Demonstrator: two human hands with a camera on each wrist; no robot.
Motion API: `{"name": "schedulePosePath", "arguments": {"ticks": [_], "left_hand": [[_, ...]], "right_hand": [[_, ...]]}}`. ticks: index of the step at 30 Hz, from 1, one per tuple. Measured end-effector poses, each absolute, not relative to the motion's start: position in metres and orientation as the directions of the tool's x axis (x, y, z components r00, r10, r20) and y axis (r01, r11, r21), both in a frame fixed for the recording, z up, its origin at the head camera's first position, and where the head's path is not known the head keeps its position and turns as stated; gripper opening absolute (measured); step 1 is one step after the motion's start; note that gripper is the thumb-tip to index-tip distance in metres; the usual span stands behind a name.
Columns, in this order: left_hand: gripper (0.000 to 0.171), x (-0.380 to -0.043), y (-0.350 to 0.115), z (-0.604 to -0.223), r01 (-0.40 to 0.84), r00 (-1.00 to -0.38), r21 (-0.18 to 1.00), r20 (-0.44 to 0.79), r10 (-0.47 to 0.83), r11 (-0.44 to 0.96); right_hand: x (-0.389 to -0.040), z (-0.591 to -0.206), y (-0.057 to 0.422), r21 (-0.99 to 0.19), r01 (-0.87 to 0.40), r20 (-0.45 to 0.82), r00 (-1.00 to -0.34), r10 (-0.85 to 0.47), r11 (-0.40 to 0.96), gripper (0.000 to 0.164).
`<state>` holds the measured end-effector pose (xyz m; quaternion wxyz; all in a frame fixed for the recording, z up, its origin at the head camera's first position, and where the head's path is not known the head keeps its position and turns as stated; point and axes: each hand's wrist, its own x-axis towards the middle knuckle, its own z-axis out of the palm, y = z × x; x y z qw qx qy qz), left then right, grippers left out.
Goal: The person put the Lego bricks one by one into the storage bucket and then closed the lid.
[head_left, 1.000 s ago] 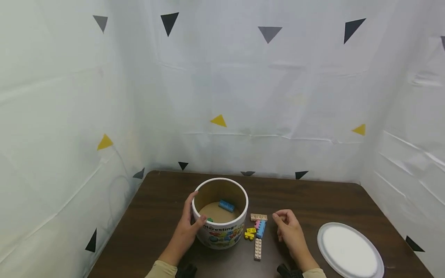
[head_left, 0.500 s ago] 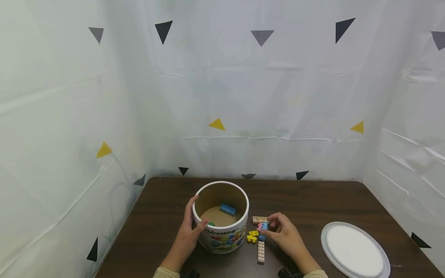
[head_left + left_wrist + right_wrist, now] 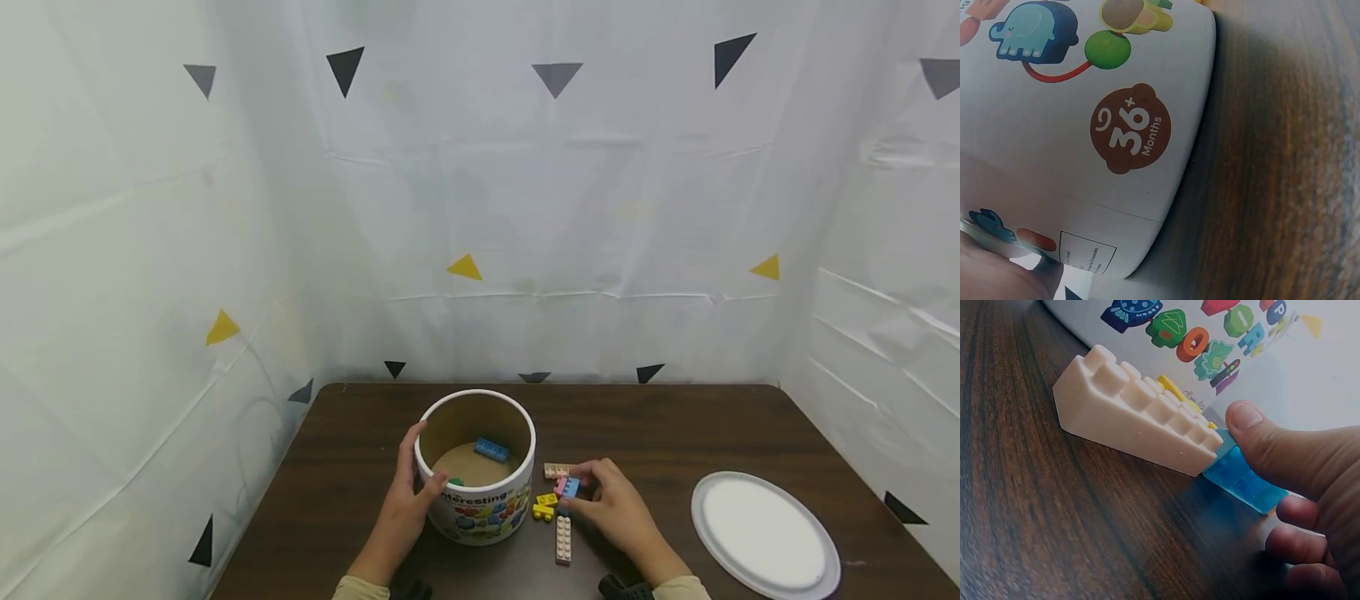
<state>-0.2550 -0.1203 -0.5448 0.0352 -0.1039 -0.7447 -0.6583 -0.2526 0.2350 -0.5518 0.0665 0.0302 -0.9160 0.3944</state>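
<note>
My left hand holds the side of a white printed bucket, thumb at the near rim and fingers round its left wall. Inside lie a blue toy brick and part of a green piece. Right of the bucket, my right hand pinches a blue brick between thumb and fingers. A small pink brick sits against it. One long beige brick lies nearer me, another beige brick farther back, partly behind the fingertips. Two yellow pieces rest beside the bucket.
A round white lid lies at the right of the dark wooden table. White sheeting with triangle marks hangs behind and along both sides.
My right hand has come left from beside the bricks and taken hold of the blue one. The left hand stays on the bucket. The head view has shifted slightly.
</note>
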Motion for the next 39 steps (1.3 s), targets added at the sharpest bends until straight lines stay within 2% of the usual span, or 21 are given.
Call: {"name": "schedulePosePath", "arguments": {"ticks": [14,24,30,39], "left_hand": [[0.078,-0.255,-0.121,-0.544,0.221,-0.971,0.971,0.210,0.115,0.090],[0.079,-0.255,-0.122,-0.544,0.226,-0.971,0.969,0.216,0.105,0.098],[0.077,-0.256,-0.122,-0.545,0.222,-0.972,0.971,0.212,0.105,0.088],[0.079,-0.256,-0.122,-0.545,0.209,-0.973,0.974,0.199,0.114,0.090]], "right_hand": [[-0.249,-0.547,0.235,-0.769,-0.099,0.104,-0.994,-0.030,0.631,0.045],[-0.250,-0.545,0.246,-0.837,-0.182,0.115,-0.981,-0.159,0.516,0.048],[-0.255,-0.548,0.254,-0.887,-0.174,0.114,-0.980,-0.162,0.428,0.044],[-0.256,-0.551,0.259,-0.836,-0.172,0.109,-0.983,-0.149,0.521,0.028]]}}
